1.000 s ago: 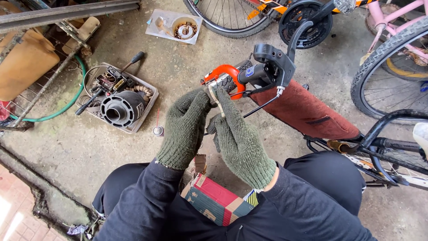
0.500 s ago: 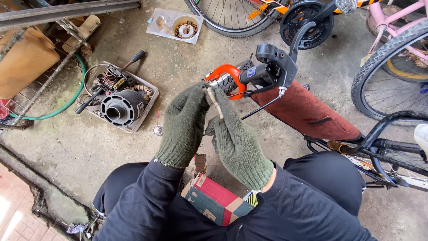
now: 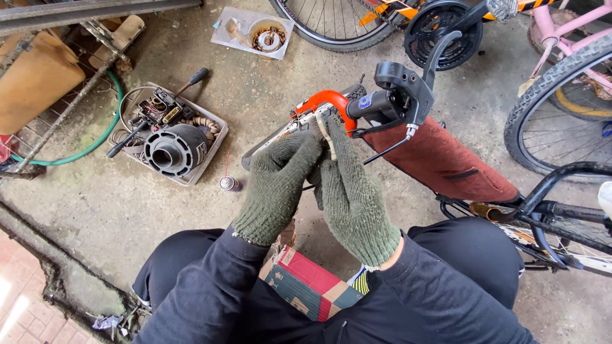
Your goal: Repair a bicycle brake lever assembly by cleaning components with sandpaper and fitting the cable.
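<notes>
Both my hands wear green knit gloves and meet at the middle of the view, by an orange bicycle handlebar (image 3: 326,100). My left hand (image 3: 279,185) is curled with its fingertips against the bar's silver part. My right hand (image 3: 352,191) pinches a small pale strip-like piece (image 3: 327,137) between thumb and fingers, right below the orange bend. A black brake lever and clamp (image 3: 408,89) sit on the bar just to the right. What exactly the left fingers hold is hidden by the glove.
A grey tray (image 3: 204,167) with a black cylinder and tools lies at left, a small spray can (image 3: 227,183) beside it. A white tray (image 3: 224,39) with a bowl sits at the top. Bicycle wheels (image 3: 548,102) and a dark red saddle bag (image 3: 440,162) crowd the right. A red-green box (image 3: 306,283) rests at my lap.
My hands stay together at the orange bar. The fingers have shifted slightly, and the pale piece now stands a little straighter between them.
</notes>
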